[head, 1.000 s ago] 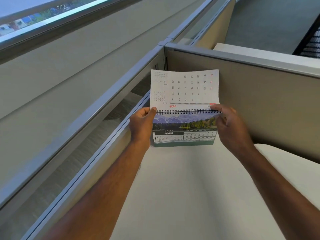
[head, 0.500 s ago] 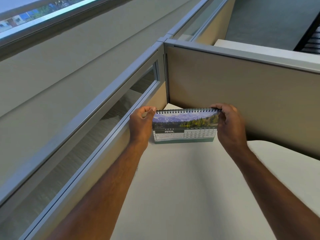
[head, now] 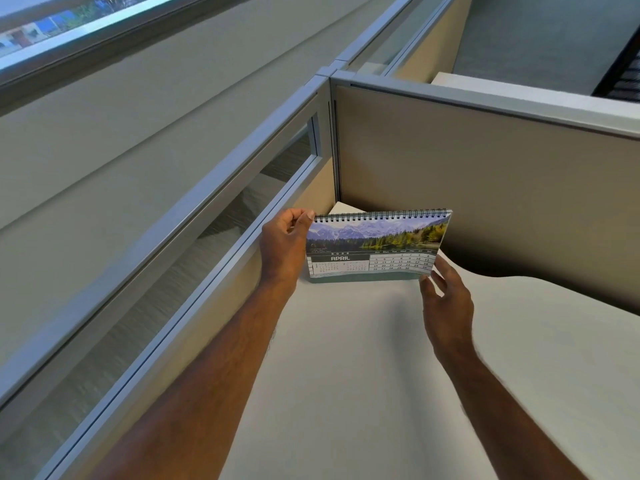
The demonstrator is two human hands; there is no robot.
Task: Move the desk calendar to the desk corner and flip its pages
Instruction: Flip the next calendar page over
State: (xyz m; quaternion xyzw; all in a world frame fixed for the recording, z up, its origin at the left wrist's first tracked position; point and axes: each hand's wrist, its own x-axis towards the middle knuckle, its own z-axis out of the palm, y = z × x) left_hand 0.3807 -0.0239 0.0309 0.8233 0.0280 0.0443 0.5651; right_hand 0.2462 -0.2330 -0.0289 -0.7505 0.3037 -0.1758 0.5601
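The spiral-bound desk calendar (head: 375,245) stands in the far corner of the white desk (head: 346,358), showing an APRIL page with a mountain lake photo. My left hand (head: 284,242) pinches its top left corner at the spiral. The fingertips of my right hand (head: 445,294) touch the bottom right corner of the front page, which looks slightly lifted there. The calendar's back side is hidden.
Beige partition panels with grey metal frames (head: 485,174) enclose the corner on the far side and the left, the left one with a glass strip (head: 263,188). A window (head: 69,26) runs along the upper left wall.
The previous page went over the spiral to the back, leaving April in front. My right hand then dropped from the top right corner to the bottom right corner. My left hand kept its hold.
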